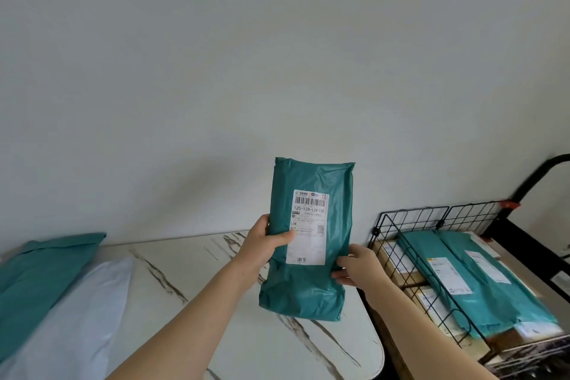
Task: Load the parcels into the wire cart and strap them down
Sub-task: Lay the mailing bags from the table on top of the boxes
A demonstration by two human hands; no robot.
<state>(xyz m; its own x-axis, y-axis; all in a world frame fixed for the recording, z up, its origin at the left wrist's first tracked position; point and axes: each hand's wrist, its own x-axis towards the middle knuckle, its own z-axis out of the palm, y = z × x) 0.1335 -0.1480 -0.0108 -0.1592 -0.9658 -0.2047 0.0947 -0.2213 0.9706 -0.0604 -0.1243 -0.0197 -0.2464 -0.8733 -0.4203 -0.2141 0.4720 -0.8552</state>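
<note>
The left grip (266, 244) clasps the upright teal parcel (308, 290) at its 9 o'clock edge, thumb pressed on the white label (309, 225) and fingers hidden behind. The right grip (354, 268) pinches the edge at 4 o'clock, fingers curled round it. The parcel is held above the marble table (216, 287). At 3 o'clock stands the wire cart (410, 215), holding teal bags (481, 281) over cardboard boxes (391, 257). At 9 o'clock a second teal bag (40, 268) and a white bag (77, 311) lie on the table.

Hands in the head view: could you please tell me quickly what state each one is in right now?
Left hand: grips the parcel, thumb on its front.
Right hand: grips the parcel's right edge.
</note>
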